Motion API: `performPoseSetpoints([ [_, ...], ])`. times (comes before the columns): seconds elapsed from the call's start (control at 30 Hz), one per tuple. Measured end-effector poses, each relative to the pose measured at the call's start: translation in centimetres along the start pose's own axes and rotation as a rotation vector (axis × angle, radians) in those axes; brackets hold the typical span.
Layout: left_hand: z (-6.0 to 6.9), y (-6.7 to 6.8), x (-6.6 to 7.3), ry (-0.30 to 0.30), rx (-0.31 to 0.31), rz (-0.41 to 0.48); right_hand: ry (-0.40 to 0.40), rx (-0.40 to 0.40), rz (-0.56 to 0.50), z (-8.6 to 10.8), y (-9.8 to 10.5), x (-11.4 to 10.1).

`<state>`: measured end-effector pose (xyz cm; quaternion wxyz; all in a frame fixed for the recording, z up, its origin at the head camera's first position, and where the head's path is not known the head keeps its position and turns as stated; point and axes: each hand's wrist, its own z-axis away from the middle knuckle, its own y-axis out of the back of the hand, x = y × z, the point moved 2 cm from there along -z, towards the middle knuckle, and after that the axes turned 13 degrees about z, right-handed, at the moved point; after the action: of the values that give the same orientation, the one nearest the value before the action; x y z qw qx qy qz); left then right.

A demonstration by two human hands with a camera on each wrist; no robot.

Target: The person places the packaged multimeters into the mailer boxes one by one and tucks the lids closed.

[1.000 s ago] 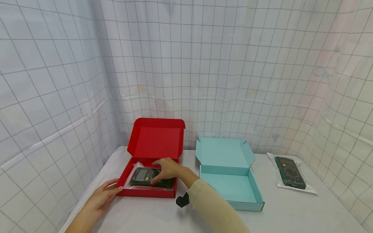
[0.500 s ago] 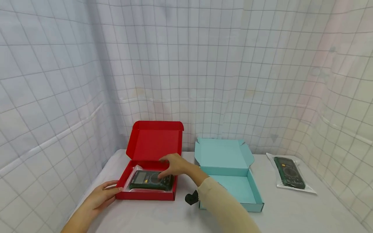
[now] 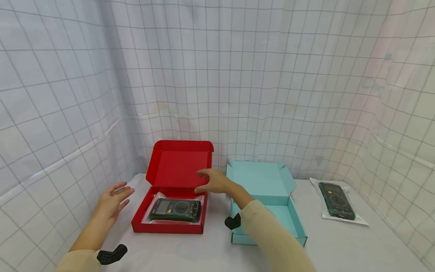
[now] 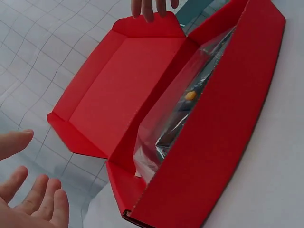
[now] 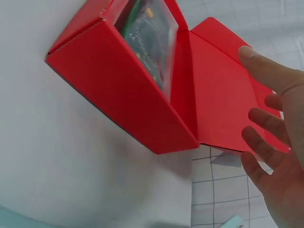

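Lifted since the earlier frame: my left hand (image 3: 110,200) and my right hand (image 3: 219,182). My left hand, grip wide, stands clear of the open red box (image 3: 166,229), at its nine o'clock; the meter (image 3: 176,209) lies bagged inside. My right hand, grip wide, is above the meter at two o'clock. Blue box (image 3: 261,179), open: three o'clock from the red box. Second meter (image 3: 338,200), bagged: farther out, three o'clock.
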<state>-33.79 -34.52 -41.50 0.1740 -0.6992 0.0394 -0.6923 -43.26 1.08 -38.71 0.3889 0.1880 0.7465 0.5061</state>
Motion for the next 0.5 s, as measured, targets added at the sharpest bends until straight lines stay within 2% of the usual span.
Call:
performPoseSetpoints([
  [0.1,-0.9,-0.7,0.6,-0.086,-0.012,-0.017,-0.016,0.024,-0.011,0.3,0.9,0.6],
  [0.2,-2.0,-1.5,1.1,-0.176,-0.055,0.014,-0.041,0.051,-0.056,0.7,1.7,1.1],
  [0.27,-2.7,-1.9,1.3,-0.208,-0.076,0.039,-0.056,0.071,-0.08,0.9,2.1,1.5],
  [0.3,-3.1,-2.1,1.4,-0.217,-0.08,0.025,-0.059,0.083,-0.087,0.9,2.2,1.8],
  [0.37,-3.7,-2.5,1.6,-0.239,-0.076,-0.081,-0.064,0.103,-0.097,0.8,2.4,2.2],
  [0.5,-4.9,-3.0,2.1,-0.266,-0.041,-0.364,-0.079,0.152,-0.108,0.0,2.6,2.9],
])
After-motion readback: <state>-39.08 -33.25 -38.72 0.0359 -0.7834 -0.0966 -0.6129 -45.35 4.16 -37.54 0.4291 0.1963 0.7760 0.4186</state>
